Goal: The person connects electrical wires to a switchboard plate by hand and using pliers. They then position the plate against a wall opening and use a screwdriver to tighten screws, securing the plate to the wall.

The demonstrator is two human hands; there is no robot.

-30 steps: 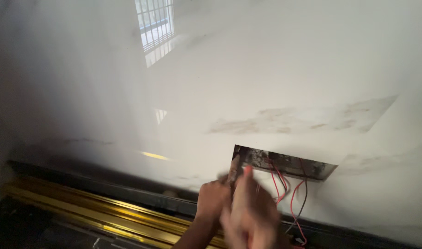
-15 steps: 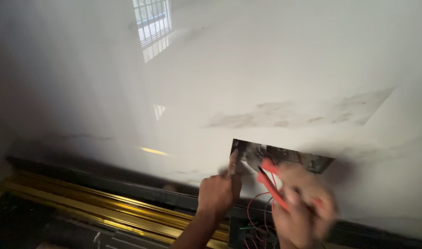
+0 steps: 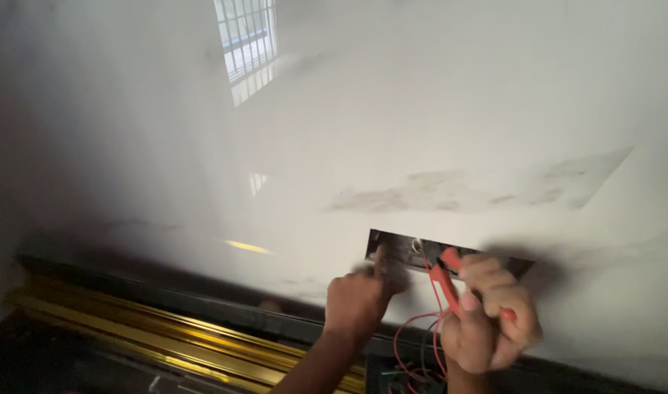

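A glossy white marble-like wall panel [image 3: 421,131] has a dark rectangular cut-out [image 3: 421,252] low down. My left hand [image 3: 356,303] is closed, its fingers pressed at the left edge of the cut-out; what it holds is blurred. My right hand [image 3: 487,321] grips a red-handled tool [image 3: 451,281], pliers or cutters, with its tip pointing up into the opening. Thin red wires [image 3: 414,343] loop down from the cut-out between my hands, beside darker wires.
A dark ledge runs under the wall, with a gold-coloured metal strip [image 3: 166,339] below it at the left. A barred window is reflected in the wall panel at the top [image 3: 246,36]. Brownish smudges mark the panel above the cut-out.
My right hand came off the left one and moved right, then brought the red-handled tool's tip up toward the cut-out. The left hand stayed at the opening's left edge.
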